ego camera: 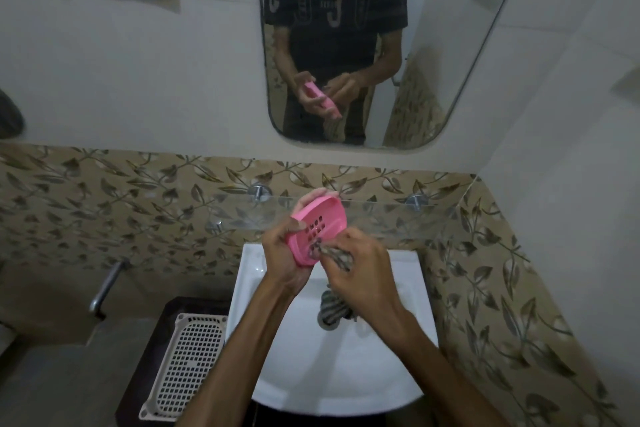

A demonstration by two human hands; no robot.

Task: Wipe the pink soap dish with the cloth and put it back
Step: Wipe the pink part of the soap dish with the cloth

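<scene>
My left hand [282, 253] holds the pink soap dish [320, 224] tilted up over the white sink [408, 388], its slotted inside facing me. Fingers wrap behind the dish's far rim. My right hand [363, 274] grips a grey striped cloth [337, 258] and presses a bunched end against the dish's lower right edge. The cloth's loose end hangs down below my right wrist, over the drain.
A glass shelf [381, 215] on metal pegs runs along the leaf-patterned wall just behind the dish. A mirror [433, 45] hangs above. A white perforated basket [188, 360] sits left of the sink, with a metal tap [107, 284] farther left.
</scene>
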